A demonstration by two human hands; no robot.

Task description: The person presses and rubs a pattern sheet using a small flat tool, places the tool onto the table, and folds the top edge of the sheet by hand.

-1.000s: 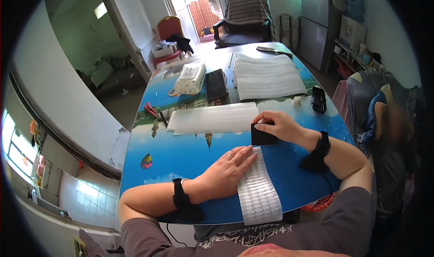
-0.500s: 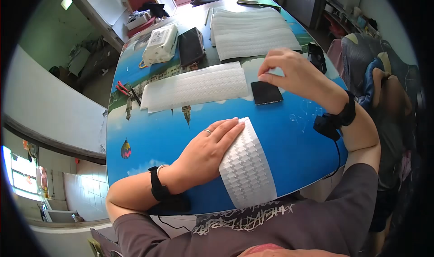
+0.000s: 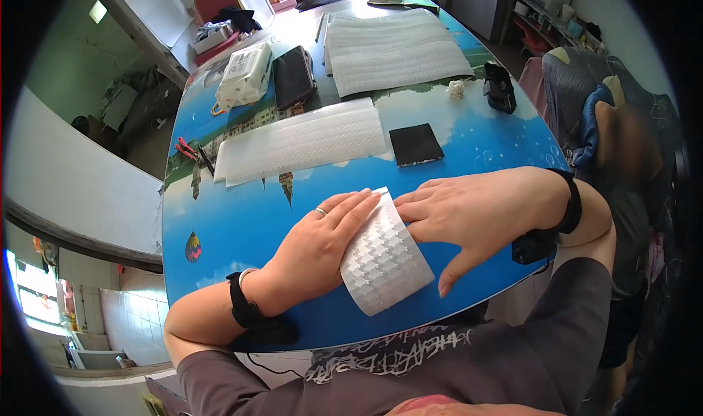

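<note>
A white strip with rows of shiny star-like shapes (image 3: 388,262) lies before me on the blue table, its near end curving up. Flat along its left edge rests my left hand (image 3: 313,233), fingers stretched out and pressing on the far corner. My right hand (image 3: 469,218) is open at the strip's right side, thumb spread toward me; its fingertips reach the far right edge, though contact is hard to make out. Just beyond both hands lies a thin black square pad (image 3: 417,145).
Beyond are a long white sheet (image 3: 304,141), a stack of larger white sheets (image 3: 395,50), a phone (image 3: 294,78), a wipes pack (image 3: 245,75) and red-handled pliers (image 3: 187,149). A small pale clump (image 3: 456,88), a black case (image 3: 499,88) and a knife (image 3: 399,4) lie further off.
My right hand has come down from above the black pad to the strip's right side, opening from a pinch. The strip's near end has lifted and curled. My left hand stays on the strip.
</note>
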